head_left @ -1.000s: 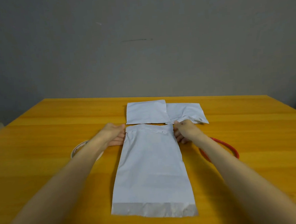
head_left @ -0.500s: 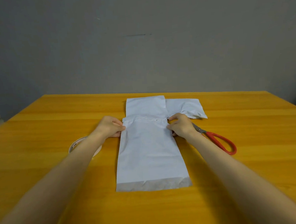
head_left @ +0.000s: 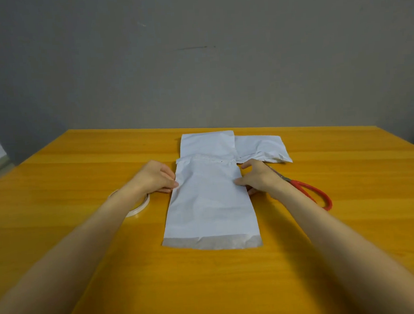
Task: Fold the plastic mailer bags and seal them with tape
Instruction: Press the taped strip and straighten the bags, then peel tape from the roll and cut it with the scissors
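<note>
The white mailer bag (head_left: 210,205) lies flat at the centre of the table (head_left: 80,178), with a grey strip at its near end and a creased far end. The left hand (head_left: 153,176) and right hand (head_left: 258,176) pinch its opposite long edges, apparently thumb over fingers. The tape roll (head_left: 141,206) lies under the left wrist, and the scissors (head_left: 311,193) lie to the right. The folded bags (head_left: 206,144) lie beyond.

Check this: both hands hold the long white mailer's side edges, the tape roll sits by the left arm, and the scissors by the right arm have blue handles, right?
Not blue: the head view shows the scissors with red handles. The mailer and tape roll are as said.
</note>
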`<state>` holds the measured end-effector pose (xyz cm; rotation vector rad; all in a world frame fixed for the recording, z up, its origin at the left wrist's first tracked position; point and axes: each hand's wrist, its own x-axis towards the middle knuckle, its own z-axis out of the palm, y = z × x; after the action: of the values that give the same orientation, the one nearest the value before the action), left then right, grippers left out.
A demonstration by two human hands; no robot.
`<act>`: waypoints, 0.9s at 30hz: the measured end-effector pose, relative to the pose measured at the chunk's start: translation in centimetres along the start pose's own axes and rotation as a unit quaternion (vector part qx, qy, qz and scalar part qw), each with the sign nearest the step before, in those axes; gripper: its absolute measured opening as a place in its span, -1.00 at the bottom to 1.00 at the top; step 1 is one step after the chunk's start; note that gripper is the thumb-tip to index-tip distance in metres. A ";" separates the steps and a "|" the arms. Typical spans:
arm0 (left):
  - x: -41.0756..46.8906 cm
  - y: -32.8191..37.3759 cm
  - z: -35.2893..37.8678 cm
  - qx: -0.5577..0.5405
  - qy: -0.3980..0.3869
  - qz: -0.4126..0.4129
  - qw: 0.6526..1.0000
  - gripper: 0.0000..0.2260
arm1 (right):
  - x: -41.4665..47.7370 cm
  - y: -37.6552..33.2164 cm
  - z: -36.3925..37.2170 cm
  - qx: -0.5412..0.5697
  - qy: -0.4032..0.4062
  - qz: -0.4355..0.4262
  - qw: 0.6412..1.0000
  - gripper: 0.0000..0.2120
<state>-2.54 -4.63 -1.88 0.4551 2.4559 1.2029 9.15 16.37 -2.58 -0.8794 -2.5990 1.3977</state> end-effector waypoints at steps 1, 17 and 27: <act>0.0 -0.2 -0.5 0.023 0.017 0.017 0.999 -0.88 | -0.1 0.1 -0.1 -0.008 0.001 -0.002 1.000 -0.50; -2.0 -3.2 -4.7 0.249 0.156 0.121 0.948 -0.88 | -1.5 0.1 0.9 0.013 0.176 -0.130 0.976 -0.75; -3.7 2.1 3.3 -0.146 0.152 0.245 0.946 -0.92 | -4.9 -2.3 3.1 0.275 0.012 -0.149 0.950 -0.74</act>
<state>2.50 -2.79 -1.33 0.8837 2.4170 1.9352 11.24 10.63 -1.61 -0.4013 -2.0233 1.8445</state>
